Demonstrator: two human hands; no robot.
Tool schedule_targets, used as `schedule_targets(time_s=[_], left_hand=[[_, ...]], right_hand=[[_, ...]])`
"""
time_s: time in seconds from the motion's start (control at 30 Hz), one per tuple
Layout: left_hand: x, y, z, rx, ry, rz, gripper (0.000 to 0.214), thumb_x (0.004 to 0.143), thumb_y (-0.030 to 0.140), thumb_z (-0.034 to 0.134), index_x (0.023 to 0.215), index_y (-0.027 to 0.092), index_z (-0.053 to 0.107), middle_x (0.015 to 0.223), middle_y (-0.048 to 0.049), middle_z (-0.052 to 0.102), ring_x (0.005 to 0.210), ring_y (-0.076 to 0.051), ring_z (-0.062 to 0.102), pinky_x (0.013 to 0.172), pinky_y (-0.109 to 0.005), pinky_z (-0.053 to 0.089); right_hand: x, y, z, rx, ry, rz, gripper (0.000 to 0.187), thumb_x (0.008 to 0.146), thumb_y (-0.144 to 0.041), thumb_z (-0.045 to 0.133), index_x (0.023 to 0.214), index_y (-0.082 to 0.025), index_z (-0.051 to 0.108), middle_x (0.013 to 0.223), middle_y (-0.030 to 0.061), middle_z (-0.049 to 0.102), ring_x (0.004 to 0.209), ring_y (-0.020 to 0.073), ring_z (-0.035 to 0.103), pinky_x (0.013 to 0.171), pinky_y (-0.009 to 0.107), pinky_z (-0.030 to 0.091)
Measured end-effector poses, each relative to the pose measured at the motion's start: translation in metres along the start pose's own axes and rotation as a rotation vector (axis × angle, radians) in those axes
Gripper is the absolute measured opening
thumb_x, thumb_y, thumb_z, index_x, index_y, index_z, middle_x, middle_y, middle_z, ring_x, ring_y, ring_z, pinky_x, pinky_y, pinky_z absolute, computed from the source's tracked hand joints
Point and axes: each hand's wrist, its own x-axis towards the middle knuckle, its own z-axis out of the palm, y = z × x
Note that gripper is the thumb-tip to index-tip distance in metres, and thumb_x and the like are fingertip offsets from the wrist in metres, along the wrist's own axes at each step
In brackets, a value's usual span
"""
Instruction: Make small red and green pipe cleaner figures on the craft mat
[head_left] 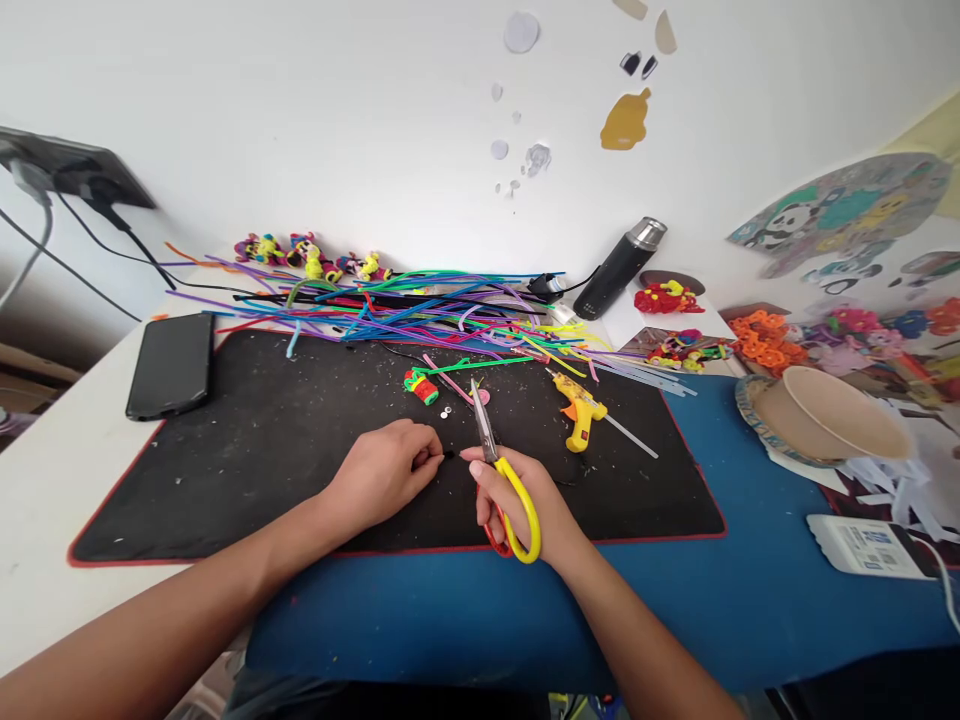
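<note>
My right hand (517,490) is wrapped round a pair of scissors (514,500) with one yellow and one red handle. Their blades point up and away from me, nearly closed. To the left, my left hand (390,460) is closed in a pinch, with a small black piece (448,455) showing at its fingertips. Beyond the hands lie a small red, green and yellow figure (422,387) made of fuzzy stems and two tiny white discs (445,412). A pink stem with a coiled end (480,397) lies behind the scissor tips.
A yellow glue gun (579,410) lies right of the scissors on the black mat (255,450). Many coloured pipe cleaners (390,310) run along the wall. A phone (171,365) is at left; a black flask (621,268) and a paper bowl (832,415) are at right.
</note>
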Motion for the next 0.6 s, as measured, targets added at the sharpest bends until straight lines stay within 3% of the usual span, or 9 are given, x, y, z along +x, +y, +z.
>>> schedule_targets(time_s=[0.27, 0.6], left_hand=[[0.001, 0.000, 0.000, -0.005, 0.004, -0.001, 0.014, 0.093, 0.025, 0.055, 0.084, 0.023, 0.066, 0.073, 0.0003, 0.062, 0.071, -0.018, 0.059, 0.064, -0.029, 0.038], [0.001, -0.001, 0.001, -0.005, 0.010, 0.001, 0.015, 0.093, 0.027, 0.054, 0.085, 0.023, 0.066, 0.073, 0.0000, 0.062, 0.072, -0.019, 0.060, 0.064, -0.030, 0.040]], right_hand=[[0.006, -0.001, 0.000, -0.066, -0.042, 0.028, 0.070, 0.093, -0.059, 0.059, 0.143, -0.010, 0.059, 0.053, -0.0046, 0.062, 0.032, 0.0104, 0.047, 0.033, 0.019, 0.037], [0.011, -0.010, 0.001, -0.118, -0.092, 0.073, 0.068, 0.093, -0.057, 0.058, 0.144, -0.012, 0.060, 0.049, -0.0057, 0.060, 0.031, 0.0109, 0.045, 0.033, 0.019, 0.037]])
